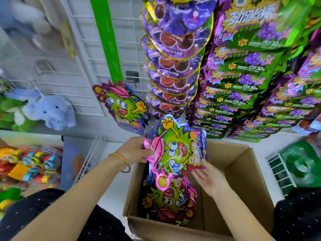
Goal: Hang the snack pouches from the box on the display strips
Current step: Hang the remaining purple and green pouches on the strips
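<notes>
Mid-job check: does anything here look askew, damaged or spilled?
Nothing spilled or visibly damaged. The green monster-shaped foil pouch, gripped by the left hand with the right hand at its edge, is turned sideways above the brown cardboard box. The green display strip carries one matching pouch, at its bottom.
</notes>
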